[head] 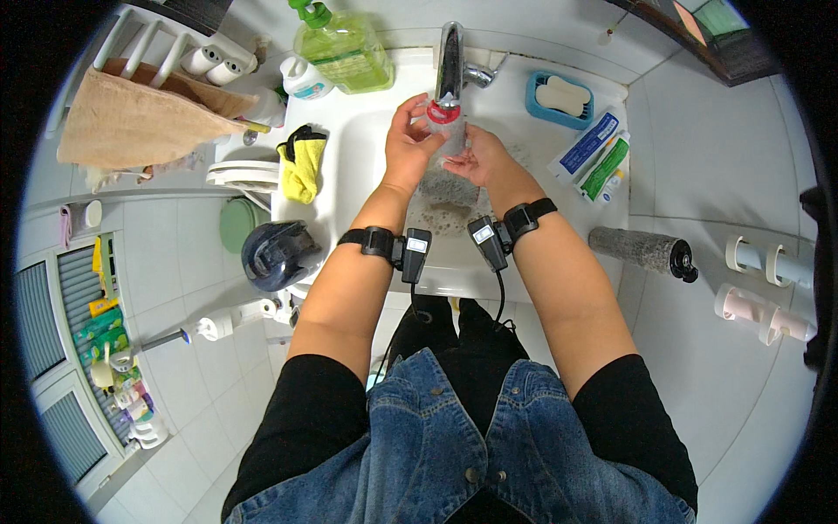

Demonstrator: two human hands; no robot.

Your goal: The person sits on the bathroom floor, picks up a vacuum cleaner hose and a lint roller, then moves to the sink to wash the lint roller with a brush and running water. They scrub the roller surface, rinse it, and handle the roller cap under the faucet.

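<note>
A grey cylindrical part with a red ring (445, 128) is between my hands, directly under the spout of the chrome faucet (450, 65). My left hand (412, 141) grips its left side, fingers bent around it near the red ring. On its right, my right hand (480, 154) touches the lower part with curled fingers; whether it bears any weight is unclear. Below them in the white washbasin (366, 150) lies greyish, foamy water (452, 203). A grey fuzzy roller brush (638, 250) with a black end rests across the basin's right edge.
Left of the basin are a yellow-and-black cloth (302, 164), a dark transparent container (278, 255) and a green pump bottle (347, 52) beside a small white bottle (304, 77). To the right stand a blue soap dish (560, 118) and toothpaste tubes (603, 164). A tan towel (144, 121) hangs upper left.
</note>
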